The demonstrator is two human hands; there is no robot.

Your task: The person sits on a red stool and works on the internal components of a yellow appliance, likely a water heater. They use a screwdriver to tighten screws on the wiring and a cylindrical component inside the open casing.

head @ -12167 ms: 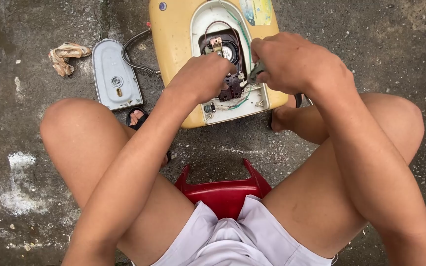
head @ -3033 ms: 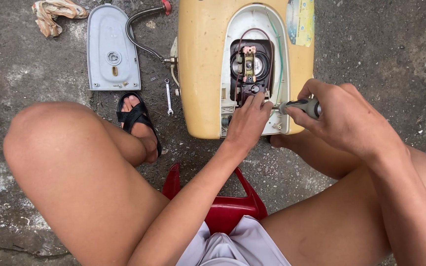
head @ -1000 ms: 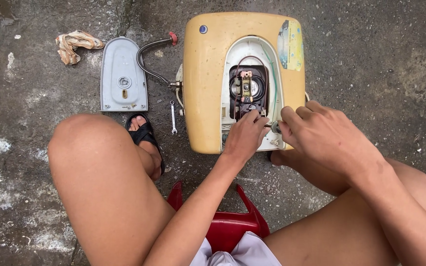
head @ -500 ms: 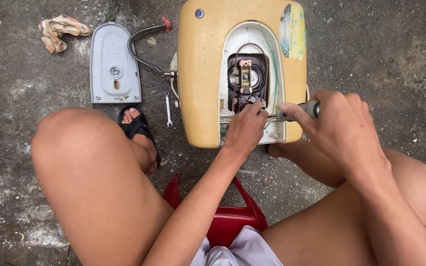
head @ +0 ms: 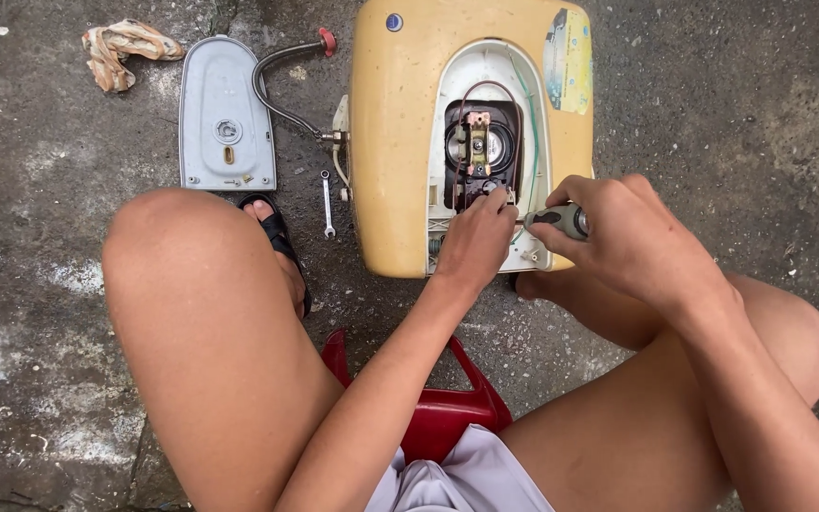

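A yellow water heater (head: 391, 142) lies on the concrete ground with its front cover off, showing a dark heating unit with wires (head: 478, 156) in a white recess. My right hand (head: 623, 237) grips a screwdriver with a grey and black handle (head: 561, 221), its shaft pointing left into the recess. My left hand (head: 476, 242) rests on the lower edge of the opening, fingertips pinched at the screwdriver's tip by the terminals.
The removed grey cover (head: 225, 118) lies to the left, beside a black hose with a red cap (head: 282, 66). A small spanner (head: 327, 204) lies on the ground near my sandalled foot (head: 277, 242). A rag (head: 125, 47) lies far left. I sit on a red stool (head: 447, 412).
The view has shifted slightly. My right hand keeps the screwdriver at the lower part of the opening and my left fingers stay at its tip.
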